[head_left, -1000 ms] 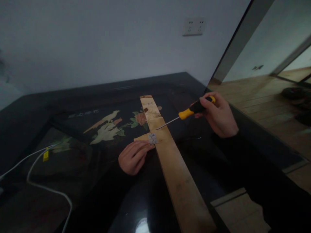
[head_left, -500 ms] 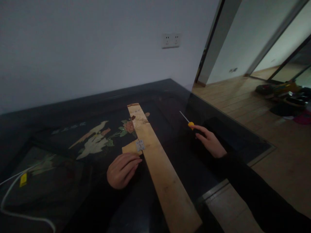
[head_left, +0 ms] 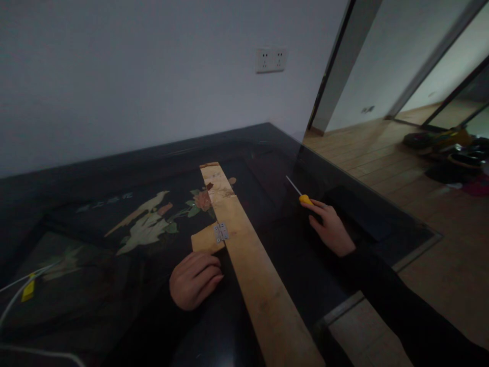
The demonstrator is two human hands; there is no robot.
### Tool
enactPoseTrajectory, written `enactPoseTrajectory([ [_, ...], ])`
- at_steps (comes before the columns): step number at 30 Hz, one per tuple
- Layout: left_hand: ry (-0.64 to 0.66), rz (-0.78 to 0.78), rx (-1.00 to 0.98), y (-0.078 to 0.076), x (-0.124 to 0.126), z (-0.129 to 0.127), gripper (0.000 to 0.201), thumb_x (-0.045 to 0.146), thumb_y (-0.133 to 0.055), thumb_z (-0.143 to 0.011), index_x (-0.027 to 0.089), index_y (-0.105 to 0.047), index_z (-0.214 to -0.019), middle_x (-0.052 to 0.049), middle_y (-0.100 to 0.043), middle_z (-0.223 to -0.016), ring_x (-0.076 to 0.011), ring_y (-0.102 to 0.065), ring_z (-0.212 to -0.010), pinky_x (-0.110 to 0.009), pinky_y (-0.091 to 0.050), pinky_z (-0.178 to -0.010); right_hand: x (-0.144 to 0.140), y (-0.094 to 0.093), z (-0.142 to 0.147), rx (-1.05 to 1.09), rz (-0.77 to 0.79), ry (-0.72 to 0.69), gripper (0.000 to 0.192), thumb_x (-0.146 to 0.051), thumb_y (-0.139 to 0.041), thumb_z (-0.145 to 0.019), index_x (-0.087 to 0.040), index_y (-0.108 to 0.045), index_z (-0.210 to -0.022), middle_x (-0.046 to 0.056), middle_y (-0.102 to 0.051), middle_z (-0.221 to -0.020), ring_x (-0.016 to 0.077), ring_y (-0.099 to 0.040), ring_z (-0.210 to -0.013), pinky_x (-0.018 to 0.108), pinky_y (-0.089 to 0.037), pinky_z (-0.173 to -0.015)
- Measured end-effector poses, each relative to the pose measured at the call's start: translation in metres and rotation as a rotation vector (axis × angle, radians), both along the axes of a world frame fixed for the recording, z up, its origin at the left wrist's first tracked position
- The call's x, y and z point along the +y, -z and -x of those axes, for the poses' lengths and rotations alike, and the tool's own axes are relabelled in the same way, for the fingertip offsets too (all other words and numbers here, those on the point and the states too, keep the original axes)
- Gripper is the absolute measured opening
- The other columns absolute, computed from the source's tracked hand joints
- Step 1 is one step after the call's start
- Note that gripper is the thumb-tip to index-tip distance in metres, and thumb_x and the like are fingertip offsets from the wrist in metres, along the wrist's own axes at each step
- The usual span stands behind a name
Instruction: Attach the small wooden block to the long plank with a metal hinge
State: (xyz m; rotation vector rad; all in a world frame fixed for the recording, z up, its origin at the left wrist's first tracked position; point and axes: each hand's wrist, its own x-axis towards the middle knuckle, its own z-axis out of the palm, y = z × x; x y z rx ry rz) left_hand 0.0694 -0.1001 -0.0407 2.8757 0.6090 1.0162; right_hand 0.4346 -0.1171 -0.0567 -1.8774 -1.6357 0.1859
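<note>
A long wooden board (head_left: 263, 275) lies on the dark table, running away from me. A small metal hinge (head_left: 220, 232) with screws in it joins the board's left edge to a short wooden piece (head_left: 206, 238). My left hand (head_left: 195, 280) rests just in front of that short piece, fingers loosely curled together, with nothing visible in them. Whether it still touches the wood's near edge I cannot tell. Right of the board, my right hand (head_left: 330, 227) is closed around a screwdriver (head_left: 305, 199) with a yellow handle. Its thin shaft points up and left, away from the hinge.
The table (head_left: 275, 178) has a glossy top with a bird and flower picture. A white cable (head_left: 15, 295) with a yellow tag (head_left: 28, 289) lies at the left. A wall socket (head_left: 271, 60) is behind, and assorted items (head_left: 458, 153) sit on the floor at far right.
My left hand has drawn slightly back toward me from the short wooden piece. My right hand and the screwdriver have shifted a little to the right. The view has moved slightly.
</note>
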Motion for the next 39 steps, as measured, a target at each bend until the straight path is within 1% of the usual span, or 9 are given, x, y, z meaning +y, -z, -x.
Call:
enactPoseTrajectory([
  [6, -0.008, 0.001, -0.002, 0.003, 0.001, 0.0, 0.014, 0.019, -0.047, -0.085, 0.017, -0.061, -0.084, -0.004, -0.066, -0.081, -0.0142, -0.06, -0.073, -0.027, -0.046, -0.067, 0.001, 0.002, -0.003, -0.093, -0.001, -0.023, 0.038, -0.022, -0.043, -0.079, -0.022, -0.059, -0.114, 0.005, -0.051, -0.126, 0.0223, -0.046, -0.107, 0.044, -0.038, -0.097],
  [10, 0.0, 0.022, 0.019, 0.004, 0.001, 0.001, 0.014, 0.018, -0.047, -0.085, 0.017, -0.061, -0.087, -0.005, -0.065, -0.083, -0.0149, -0.06, -0.076, -0.028, -0.046, -0.069, 0.003, 0.004, -0.004, -0.118, -0.01, -0.048, 0.038, -0.019, -0.043, -0.078, -0.022, -0.06, -0.112, 0.005, -0.052, -0.126, 0.0217, -0.047, -0.107, 0.044, -0.038, -0.096],
  [14, -0.01, 0.037, 0.035, 0.002, -0.001, 0.0, 0.013, 0.016, -0.047, -0.085, 0.017, -0.06, -0.088, -0.005, -0.065, -0.083, -0.0154, -0.059, -0.076, -0.028, -0.046, -0.068, 0.003, 0.004, -0.003, -0.118, -0.019, -0.059, 0.038, -0.02, -0.044, -0.078, -0.022, -0.059, -0.113, 0.004, -0.052, -0.125, 0.0212, -0.046, -0.104, 0.043, -0.039, -0.096],
  [18, -0.02, 0.013, 0.046, 0.0, -0.002, -0.001, 0.014, 0.017, -0.046, -0.086, 0.018, -0.06, -0.087, -0.005, -0.066, -0.084, -0.0152, -0.06, -0.077, -0.028, -0.045, -0.068, 0.003, 0.002, -0.002, -0.095, -0.02, -0.062, 0.037, -0.02, -0.045, -0.077, -0.023, -0.059, -0.112, 0.003, -0.053, -0.125, 0.0214, -0.046, -0.104, 0.043, -0.039, -0.096],
  [23, -0.026, 0.008, 0.049, 0.0, -0.002, -0.001, 0.014, 0.017, -0.047, -0.086, 0.018, -0.06, -0.087, -0.005, -0.066, -0.083, -0.0152, -0.06, -0.077, -0.028, -0.046, -0.068, 0.001, -0.007, -0.001, -0.032, -0.011, -0.055, 0.051, -0.021, -0.051, -0.074, -0.023, -0.046, -0.125, 0.004, -0.054, -0.123, 0.0218, -0.049, -0.105, 0.04, -0.044, -0.088],
  [26, -0.045, 0.014, 0.043, 0.0, -0.003, -0.001, 0.015, 0.018, -0.046, -0.086, 0.018, -0.061, -0.086, -0.005, -0.066, -0.083, -0.0152, -0.06, -0.077, -0.028, -0.046, -0.068, 0.0, -0.012, -0.002, -0.002, -0.008, -0.036, 0.055, -0.027, -0.055, -0.073, -0.023, -0.043, -0.127, 0.006, -0.054, -0.122, 0.0232, -0.05, -0.106, 0.042, -0.045, -0.088],
  [31, -0.045, 0.034, 0.022, 0.0, -0.003, -0.002, 0.015, 0.018, -0.046, -0.086, 0.018, -0.061, -0.086, -0.006, -0.066, -0.084, -0.0152, -0.06, -0.078, -0.027, -0.046, -0.068, -0.002, -0.014, -0.002, 0.037, 0.0, -0.037, 0.056, -0.031, -0.058, -0.072, -0.023, -0.042, -0.126, 0.007, -0.052, -0.124, 0.0239, -0.05, -0.112, 0.044, -0.042, -0.094],
  [34, -0.041, 0.039, 0.018, 0.003, -0.002, -0.001, 0.015, 0.017, -0.046, -0.086, 0.017, -0.061, -0.087, -0.006, -0.066, -0.085, -0.0152, -0.06, -0.078, -0.027, -0.046, -0.068, -0.003, -0.013, -0.002, 0.063, 0.004, -0.032, 0.054, -0.03, -0.057, -0.074, -0.022, -0.042, -0.125, 0.006, -0.052, -0.125, 0.0228, -0.05, -0.114, 0.042, -0.042, -0.096],
  [39, -0.015, 0.019, 0.037, 0.008, 0.001, 0.001, 0.015, 0.017, -0.046, -0.085, 0.018, -0.061, -0.088, -0.006, -0.066, -0.085, -0.0152, -0.06, -0.076, -0.027, -0.046, -0.066, -0.002, -0.011, 0.0, 0.091, 0.023, -0.038, 0.046, -0.027, -0.048, -0.079, -0.022, -0.044, -0.124, 0.007, -0.053, -0.125, 0.0208, -0.054, -0.109, 0.039, -0.047, -0.091],
])
